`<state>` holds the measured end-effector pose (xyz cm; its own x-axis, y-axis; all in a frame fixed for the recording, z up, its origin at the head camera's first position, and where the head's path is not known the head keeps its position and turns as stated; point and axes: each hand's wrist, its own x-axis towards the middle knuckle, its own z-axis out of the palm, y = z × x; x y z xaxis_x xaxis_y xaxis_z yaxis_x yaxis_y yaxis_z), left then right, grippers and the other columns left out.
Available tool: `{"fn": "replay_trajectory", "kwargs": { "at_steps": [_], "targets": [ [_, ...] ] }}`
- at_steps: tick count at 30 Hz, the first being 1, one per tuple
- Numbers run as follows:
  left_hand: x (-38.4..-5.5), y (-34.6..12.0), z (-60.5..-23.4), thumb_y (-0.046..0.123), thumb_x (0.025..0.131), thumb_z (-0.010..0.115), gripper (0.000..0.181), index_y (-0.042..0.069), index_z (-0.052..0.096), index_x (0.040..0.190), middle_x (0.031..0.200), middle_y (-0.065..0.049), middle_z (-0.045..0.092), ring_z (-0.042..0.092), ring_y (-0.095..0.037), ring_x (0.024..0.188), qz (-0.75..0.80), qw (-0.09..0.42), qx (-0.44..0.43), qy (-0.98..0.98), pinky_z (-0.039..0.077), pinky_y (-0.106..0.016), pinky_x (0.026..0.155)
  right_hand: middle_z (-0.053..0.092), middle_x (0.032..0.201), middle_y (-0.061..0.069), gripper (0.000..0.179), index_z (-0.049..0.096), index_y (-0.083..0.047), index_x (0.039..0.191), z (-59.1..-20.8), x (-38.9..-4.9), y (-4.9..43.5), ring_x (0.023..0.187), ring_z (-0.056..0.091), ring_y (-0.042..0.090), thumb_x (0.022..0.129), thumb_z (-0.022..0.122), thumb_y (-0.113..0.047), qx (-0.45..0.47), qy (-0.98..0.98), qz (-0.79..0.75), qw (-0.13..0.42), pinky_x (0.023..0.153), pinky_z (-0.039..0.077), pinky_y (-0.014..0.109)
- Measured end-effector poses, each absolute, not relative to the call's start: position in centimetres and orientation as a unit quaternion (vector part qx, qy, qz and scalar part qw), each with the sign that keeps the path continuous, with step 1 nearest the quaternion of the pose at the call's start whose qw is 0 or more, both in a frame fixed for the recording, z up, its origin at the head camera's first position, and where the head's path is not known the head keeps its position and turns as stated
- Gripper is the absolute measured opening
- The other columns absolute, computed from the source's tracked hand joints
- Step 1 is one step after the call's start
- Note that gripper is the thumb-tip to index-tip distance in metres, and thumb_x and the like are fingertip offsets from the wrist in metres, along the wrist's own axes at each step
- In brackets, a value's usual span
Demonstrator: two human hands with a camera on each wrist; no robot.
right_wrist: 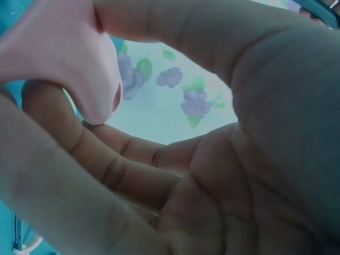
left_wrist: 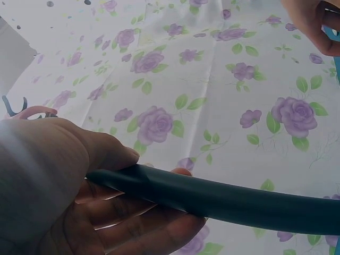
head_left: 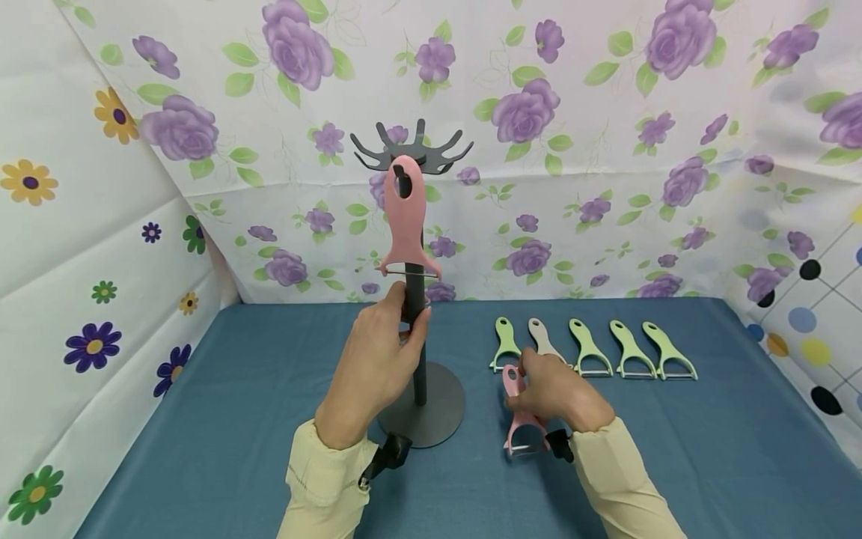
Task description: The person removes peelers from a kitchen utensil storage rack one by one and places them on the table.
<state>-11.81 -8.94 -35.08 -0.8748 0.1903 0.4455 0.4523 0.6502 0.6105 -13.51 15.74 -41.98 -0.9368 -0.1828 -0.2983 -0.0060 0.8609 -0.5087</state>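
Note:
A dark utensil stand [head_left: 441, 419] rises from a round base, topped by a ring of curved hooks. My left hand [head_left: 370, 359] grips its pole [left_wrist: 239, 199], thumb on one side and fingers on the other in the left wrist view. From a front hook hangs a pink peeler [head_left: 406, 217], blade downward, just above that hand. Right of the base, my right hand [head_left: 555, 385] pinches a second pink peeler [head_left: 513, 382] [right_wrist: 69, 53] by its handle. Its blade end points toward me; whether it touches the table cannot be told.
Behind the right hand lies a row of peelers: a green peeler [head_left: 506, 340], a pale pinkish peeler [head_left: 542, 337] partly covered by the hand, and several more green peelers [head_left: 626, 344]. Blue cloth [head_left: 236, 419] covers the table. Floral sheets [head_left: 606, 150] hang at the back and sides.

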Motion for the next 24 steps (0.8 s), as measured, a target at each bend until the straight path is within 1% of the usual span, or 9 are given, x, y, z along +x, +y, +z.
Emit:
{"fn": "replay_trajectory", "kwargs": {
  "at_steps": [7,12,16,24],
  "targets": [
    [-11.73,-8.88,-35.03,0.017,0.104,0.060,0.014,0.004,0.057,0.107,0.084,-0.007,0.067,0.063,-0.013,0.070,-0.374,0.174,-0.177,-0.893,0.053,-0.029,0.061,0.060,0.083,0.009,0.036,0.056,-0.002,0.106,-42.11,-13.70,15.84,0.060,0.060,0.018,0.086,0.081,-0.020,-0.048,0.954,-0.237,0.179,0.054,0.047,0.032],
    [-11.74,-8.85,-35.04,0.017,0.104,0.061,0.013,0.004,0.057,0.107,0.084,-0.007,0.067,0.063,-0.013,0.070,-0.373,0.174,-0.176,-0.894,0.054,-0.028,0.062,0.061,0.083,0.009,0.036,0.056,-0.002,0.106,-42.40,-13.81,15.82,0.058,0.062,0.019,0.086,0.081,-0.019,-0.034,0.951,-0.240,0.192,0.053,0.049,0.032],
    [-11.79,-8.85,-35.05,0.017,0.104,0.061,0.014,0.004,0.058,0.108,0.084,-0.007,0.067,0.065,-0.014,0.071,-0.371,0.177,-0.178,-0.894,0.055,-0.028,0.063,0.061,0.084,0.009,0.035,0.056,-0.002,0.106,-42.53,-13.87,15.84,0.058,0.062,0.019,0.086,0.081,-0.019,-0.036,0.950,-0.241,0.192,0.053,0.050,0.032],
    [-11.76,-8.88,-35.03,0.018,0.104,0.061,0.014,0.004,0.057,0.106,0.084,-0.007,0.067,0.066,-0.015,0.072,-0.371,0.178,-0.178,-0.894,0.056,-0.029,0.063,0.060,0.081,0.009,0.033,0.057,-0.003,0.102,-42.99,-13.99,15.79,0.060,0.061,0.020,0.087,0.080,-0.020,-0.036,0.952,-0.231,0.198,0.054,0.047,0.032]
  ]
}}
